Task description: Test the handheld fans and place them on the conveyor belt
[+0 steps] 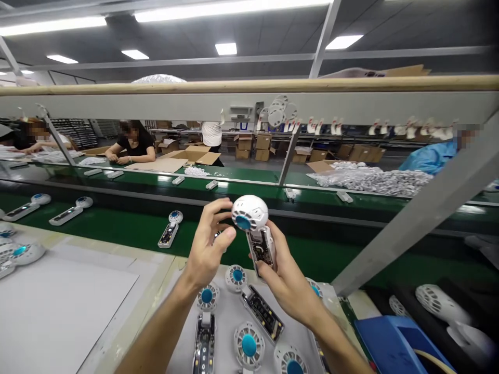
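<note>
My right hand [290,278] is wrapped round the handle of a white handheld fan [250,212], held up over the bench. Its round head has a teal centre and tilts toward me. The handle lies uncovered, with a circuit board [260,248] showing. Beside the head, my left hand [208,241] is open, fingers apart and curved; whether a fingertip touches the fan I cannot tell. Below my hands lie several similar fans, among them a fan with a bare black handle [265,311] and another fan [205,332] to its left.
A green conveyor belt [128,228] runs across in front, carrying more open fans [169,231]. White board [66,306] covers the bench at left. A blue bin [393,337] stands at lower right, near a slanted metal post [413,223]. Co-workers sit beyond the belt.
</note>
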Demonstrator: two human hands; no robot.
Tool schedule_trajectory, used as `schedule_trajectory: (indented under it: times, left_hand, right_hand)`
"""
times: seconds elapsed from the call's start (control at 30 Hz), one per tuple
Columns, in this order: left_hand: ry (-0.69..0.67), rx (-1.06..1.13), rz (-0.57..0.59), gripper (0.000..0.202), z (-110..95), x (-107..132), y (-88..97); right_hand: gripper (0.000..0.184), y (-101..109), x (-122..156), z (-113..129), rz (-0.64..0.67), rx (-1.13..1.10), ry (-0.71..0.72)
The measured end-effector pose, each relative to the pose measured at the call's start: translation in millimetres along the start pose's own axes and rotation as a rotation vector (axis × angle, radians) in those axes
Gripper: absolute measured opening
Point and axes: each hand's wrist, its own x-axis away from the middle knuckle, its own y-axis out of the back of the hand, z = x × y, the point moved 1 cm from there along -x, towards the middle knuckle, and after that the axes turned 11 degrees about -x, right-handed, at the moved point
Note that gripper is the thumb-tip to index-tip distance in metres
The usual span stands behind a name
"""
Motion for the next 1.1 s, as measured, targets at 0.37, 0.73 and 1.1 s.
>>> schedule_trajectory:
  times: [0.37, 0.73, 1.1]
  left_hand:
    - [-0.039, -0.216, -0.085, 0.062, 8, -1, 14.8]
    - [0.091, -0.297, -0.078, 0.064, 10, -5, 19.1]
    - [0.279, -0.169, 0.008, 0.074, 14, -16, 27.1]
  right_hand:
    - [0.083, -32, 18, 4, 0.341, 0.347, -0.186]
    - [0.089, -25, 17, -7, 0.404, 0.19, -0.098]
    - [0.077, -28, 1, -12, 0.365, -0.057, -0.165]
